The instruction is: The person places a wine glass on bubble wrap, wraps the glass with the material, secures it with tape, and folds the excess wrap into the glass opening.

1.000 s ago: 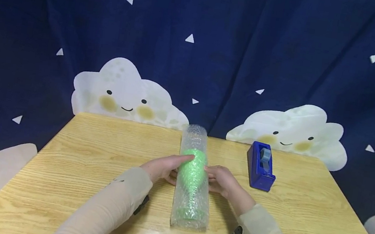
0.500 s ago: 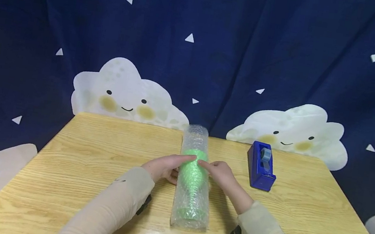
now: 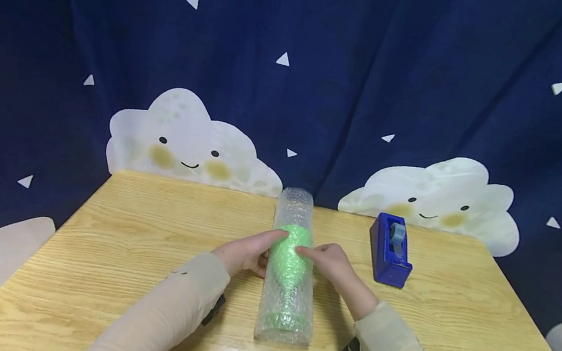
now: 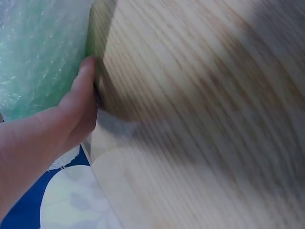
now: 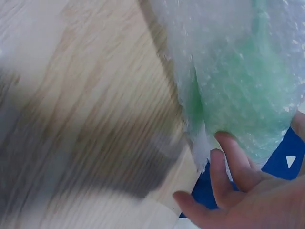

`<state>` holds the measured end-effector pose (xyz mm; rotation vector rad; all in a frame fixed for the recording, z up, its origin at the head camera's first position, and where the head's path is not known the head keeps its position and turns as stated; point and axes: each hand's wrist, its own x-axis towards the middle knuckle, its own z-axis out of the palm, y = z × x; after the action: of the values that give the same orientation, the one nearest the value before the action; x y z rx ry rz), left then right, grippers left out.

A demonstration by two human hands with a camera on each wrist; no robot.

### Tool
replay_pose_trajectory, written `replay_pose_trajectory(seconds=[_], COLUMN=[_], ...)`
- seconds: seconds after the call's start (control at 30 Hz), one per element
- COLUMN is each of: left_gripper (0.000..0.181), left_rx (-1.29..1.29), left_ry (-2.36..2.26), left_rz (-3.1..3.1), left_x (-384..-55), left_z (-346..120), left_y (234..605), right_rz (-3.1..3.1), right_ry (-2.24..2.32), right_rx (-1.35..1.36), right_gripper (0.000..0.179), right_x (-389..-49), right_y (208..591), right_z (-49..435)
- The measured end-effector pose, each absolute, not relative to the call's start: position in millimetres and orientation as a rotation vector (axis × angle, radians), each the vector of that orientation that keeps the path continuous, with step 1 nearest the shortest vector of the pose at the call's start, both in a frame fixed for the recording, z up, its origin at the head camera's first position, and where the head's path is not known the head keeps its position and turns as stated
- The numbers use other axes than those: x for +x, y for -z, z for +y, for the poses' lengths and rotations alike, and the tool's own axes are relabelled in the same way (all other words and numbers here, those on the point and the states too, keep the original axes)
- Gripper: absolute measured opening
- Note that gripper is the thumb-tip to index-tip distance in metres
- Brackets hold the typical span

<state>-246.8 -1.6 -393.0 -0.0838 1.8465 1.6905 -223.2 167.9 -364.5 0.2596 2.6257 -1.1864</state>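
Observation:
A green goblet shape point(image 3: 290, 267), with a wide cup, thin stem and flat foot, lies wrapped in a clear bubble wrap roll point(image 3: 294, 207) on the table. My left hand point(image 3: 249, 250) holds its left side, thumb over the top of the cup and fingers low against the wrap point(image 4: 43, 52). From the right, my right hand point(image 3: 329, 260) holds the same part, with a thumb on top. In the right wrist view, two of its fingers touch the side of the wrap point(image 5: 248, 86) near a loose edge, and another finger stands apart.
A blue tape dispenser point(image 3: 391, 251) with a tape roll point(image 3: 397, 234) stands at the right rear of the wooden table point(image 3: 174, 208). Behind the table's far edge hangs a dark blue curtain point(image 3: 258, 28) with clouds.
My right hand has moved from the roll's right side so its thumb lies on top, then slid slightly towards me. The left thumb has shifted slightly; the roll stays in place.

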Motion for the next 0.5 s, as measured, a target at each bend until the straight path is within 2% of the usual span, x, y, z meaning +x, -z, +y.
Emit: replay_pose_trajectory(seconds=[0.1,0.27,0.5], left_gripper=[0.057,0.063,0.067], left_rx=[-0.101,-0.121,-0.131], left_ry=[-1.688,-1.657,-1.661], left_rz=[1.852,1.873,1.857], left_x=[-247.0,-248.7,-249.4], left_z=[-0.1,3.2,2.2], left_y=[391.4,389.6,391.6], right_rz=[2.614,2.637,2.650], right_ry=[1.141,0.982,1.002], right_rx=[0.240,0.168,0.184], right_gripper=[0.038,0.057,0.053], right_x=[-222.5,-223.2,-227.5], right_y=[362.5,356.8,360.3], right_z=[170.1,171.1,168.4])
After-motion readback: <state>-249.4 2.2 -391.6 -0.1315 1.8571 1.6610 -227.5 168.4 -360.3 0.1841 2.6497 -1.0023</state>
